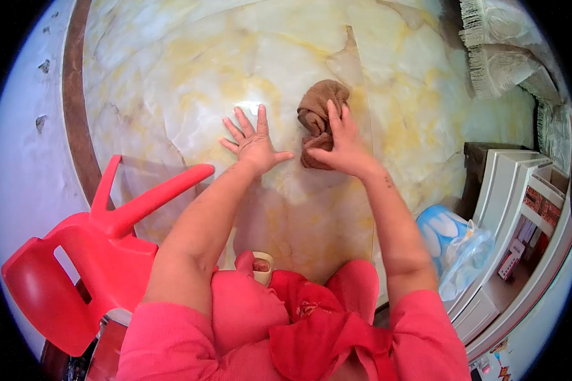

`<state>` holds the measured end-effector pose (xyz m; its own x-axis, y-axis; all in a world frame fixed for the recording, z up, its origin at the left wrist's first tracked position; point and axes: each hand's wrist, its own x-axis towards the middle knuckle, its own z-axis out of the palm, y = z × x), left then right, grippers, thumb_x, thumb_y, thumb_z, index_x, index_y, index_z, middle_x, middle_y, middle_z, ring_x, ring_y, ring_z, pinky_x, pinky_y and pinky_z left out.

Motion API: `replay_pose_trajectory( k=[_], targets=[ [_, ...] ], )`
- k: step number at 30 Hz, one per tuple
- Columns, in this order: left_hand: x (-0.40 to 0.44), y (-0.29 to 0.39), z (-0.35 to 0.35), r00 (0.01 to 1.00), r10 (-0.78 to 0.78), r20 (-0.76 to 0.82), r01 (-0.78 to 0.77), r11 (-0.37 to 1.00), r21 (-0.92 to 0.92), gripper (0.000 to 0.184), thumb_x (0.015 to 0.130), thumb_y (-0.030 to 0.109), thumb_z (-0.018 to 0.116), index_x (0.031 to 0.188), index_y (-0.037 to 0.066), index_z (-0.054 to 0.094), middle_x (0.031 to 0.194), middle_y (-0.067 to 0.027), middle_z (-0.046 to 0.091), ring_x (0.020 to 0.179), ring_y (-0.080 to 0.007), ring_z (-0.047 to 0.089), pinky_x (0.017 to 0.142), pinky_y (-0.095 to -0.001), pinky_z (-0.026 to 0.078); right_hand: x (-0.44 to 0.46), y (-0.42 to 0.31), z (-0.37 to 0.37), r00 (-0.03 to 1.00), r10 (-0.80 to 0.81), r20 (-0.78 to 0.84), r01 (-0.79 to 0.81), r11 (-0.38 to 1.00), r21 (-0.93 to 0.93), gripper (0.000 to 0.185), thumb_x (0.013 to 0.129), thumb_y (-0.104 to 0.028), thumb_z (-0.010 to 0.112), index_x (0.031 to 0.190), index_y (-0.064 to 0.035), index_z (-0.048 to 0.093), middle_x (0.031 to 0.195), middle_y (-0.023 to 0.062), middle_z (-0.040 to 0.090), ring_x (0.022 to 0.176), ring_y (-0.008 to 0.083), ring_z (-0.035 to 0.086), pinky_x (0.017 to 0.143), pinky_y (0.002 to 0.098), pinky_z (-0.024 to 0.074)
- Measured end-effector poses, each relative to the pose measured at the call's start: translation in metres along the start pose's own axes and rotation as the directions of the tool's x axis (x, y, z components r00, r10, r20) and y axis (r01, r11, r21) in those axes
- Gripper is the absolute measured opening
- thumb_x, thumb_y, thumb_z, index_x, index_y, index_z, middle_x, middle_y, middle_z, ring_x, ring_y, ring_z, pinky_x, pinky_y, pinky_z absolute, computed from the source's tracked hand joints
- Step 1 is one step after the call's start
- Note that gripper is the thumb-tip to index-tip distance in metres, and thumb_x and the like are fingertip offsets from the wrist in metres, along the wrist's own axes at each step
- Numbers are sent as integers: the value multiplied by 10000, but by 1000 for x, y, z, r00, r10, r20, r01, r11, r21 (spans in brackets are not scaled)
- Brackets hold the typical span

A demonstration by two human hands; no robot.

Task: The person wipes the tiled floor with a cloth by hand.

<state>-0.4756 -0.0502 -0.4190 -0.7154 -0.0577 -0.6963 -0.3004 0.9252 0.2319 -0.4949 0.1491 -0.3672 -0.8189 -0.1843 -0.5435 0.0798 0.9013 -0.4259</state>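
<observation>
A crumpled brown cloth [322,101] lies on the marbled floor [279,51] ahead of me. My right hand [344,141] grips the cloth at its right side, with the thumb at its lower end and the fingers along its upper part. To the left of the cloth, my left hand [255,149] has its fingers spread wide and holds nothing. It is palm down at the floor, apart from the cloth. Whether the palm bears on the tiles is hard to tell.
A red plastic chair [127,213] is tipped at the left, near the pale wall [28,140]. On the right are a white cabinet [505,209] and a blue-and-white plastic-wrapped package [448,238]. Fringed fabric [502,63] hangs at the upper right. My slippered foot [261,267] shows below.
</observation>
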Motion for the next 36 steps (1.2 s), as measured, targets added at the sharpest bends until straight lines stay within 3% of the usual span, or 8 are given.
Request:
replay_pose_trajectory(
  k=[1,4,7,19,29,32,34,36],
  targets=[
    [0,-1,0,1000,-2,-2,2,1000,-6,1337,578,553,810,1485,204,-109,1461,-328,-221,1316,-535,-250,969,-742,-22,-4,-7,-17,993,17,117,-3,992,-124,940,743,-349,720,1484,-213,159,1538,176,84,1395,371,168,1095,523,211],
    [-1,0,-1,1000,-2,0,2,1000,-12,1334,579,550,810,1486,206,-106,1464,-322,-220,1320,-529,-249,972,-739,-23,5,-6,-30,979,-196,57,201,879,-432,1015,670,-299,800,1476,-257,185,1533,186,104,1402,367,163,1096,508,227],
    [0,1,-2,1000,-6,4,6,1000,-6,1334,580,548,810,1485,208,-109,1466,-318,-220,1322,-526,-250,979,-733,-21,28,3,-8,932,-306,194,362,789,-497,1062,612,-256,843,1466,-257,211,1522,177,157,1397,360,177,1098,473,248],
    [-1,4,-4,999,-27,26,27,1000,4,1344,582,550,811,1481,219,-131,1464,-320,-226,1323,-527,-245,987,-728,-3,11,25,46,895,-409,-180,337,882,-329,614,604,-129,758,1168,-197,525,1112,99,487,1045,311,485,797,418,494],
    [-5,4,-2,999,-39,29,39,999,-9,1308,595,557,802,1491,240,-96,1476,-274,-250,1330,-497,-265,1003,-706,-60,15,4,39,924,133,-357,-55,974,222,476,676,-87,694,1116,-196,548,1069,55,589,1028,268,566,840,368,491],
    [-2,-4,5,999,0,-41,-1,1000,-13,1328,568,549,819,1492,227,-79,1476,-300,-217,1330,-514,-247,988,-726,-24,2,32,27,907,262,-329,-20,808,589,515,681,-81,642,1176,-97,502,1121,102,585,1053,227,574,899,330,468],
    [-1,-4,9,998,16,-66,-17,1000,-15,1339,553,551,826,1493,221,-70,1476,-313,-201,1329,-522,-238,982,-735,-5,-25,50,15,917,258,-305,153,477,866,518,679,-70,625,1177,-43,486,1110,104,568,1055,207,557,917,347,461],
    [-1,-3,7,998,7,-59,-8,1000,-19,1339,552,562,822,1494,221,-66,1476,-311,-203,1330,-520,-239,984,-733,-1,-72,63,-18,927,233,-293,203,345,916,536,673,-33,594,1194,-51,471,1116,84,557,1064,216,544,927,374,460]
  ],
)
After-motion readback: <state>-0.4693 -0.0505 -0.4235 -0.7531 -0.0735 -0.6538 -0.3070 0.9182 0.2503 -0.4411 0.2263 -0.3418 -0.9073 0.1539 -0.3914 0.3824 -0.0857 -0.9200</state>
